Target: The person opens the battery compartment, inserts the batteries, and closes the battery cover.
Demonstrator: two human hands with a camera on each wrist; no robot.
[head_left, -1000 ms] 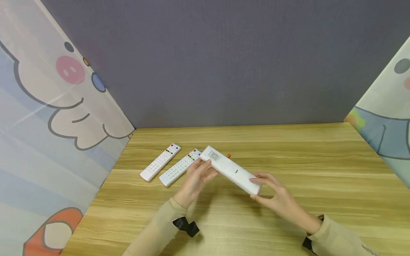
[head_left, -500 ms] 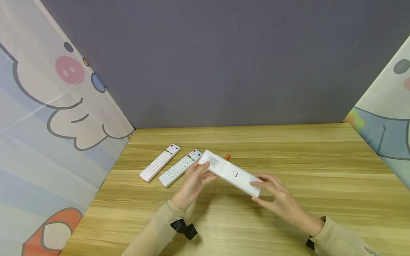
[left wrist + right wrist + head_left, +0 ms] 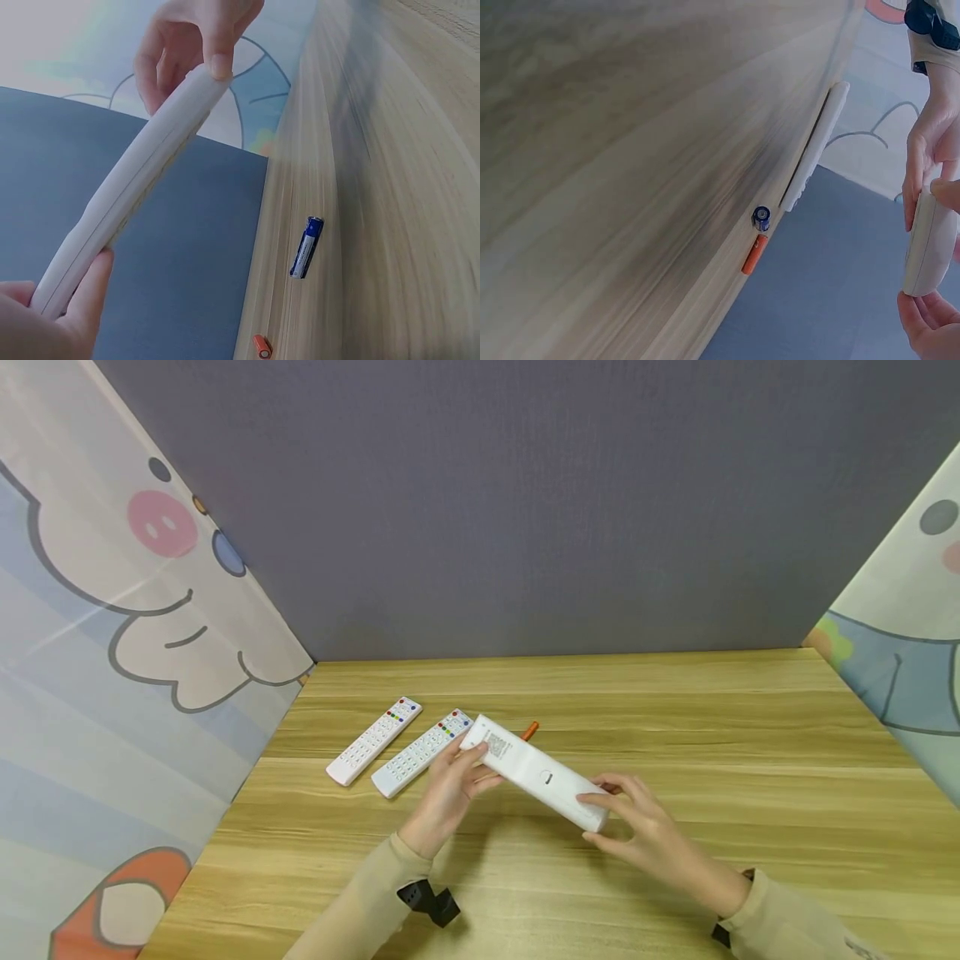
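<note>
Both hands hold a white remote control (image 3: 534, 775) above the table, its back with a printed square code turned up and its keys facing down. My left hand (image 3: 450, 785) grips the far left end, thumb on the back. At the near right end my right hand (image 3: 647, 828) pinches the casing between thumb and fingers. Behind the remote an orange battery (image 3: 530, 731) lies on the table. A blue battery (image 3: 307, 247) lies near it in the left wrist view; the held remote hides it from the head view.
Two white remotes, one farther left (image 3: 374, 741) and one nearer my left hand (image 3: 420, 756), lie keys up on the wooden table (image 3: 712, 718). A grey panel (image 3: 562, 510) stands behind, and printed cartoon curtains hang at both sides.
The held remote has come slightly down and left, and its back tilts more toward the head camera. More of the orange battery shows past its edge. Both hands keep their hold.
</note>
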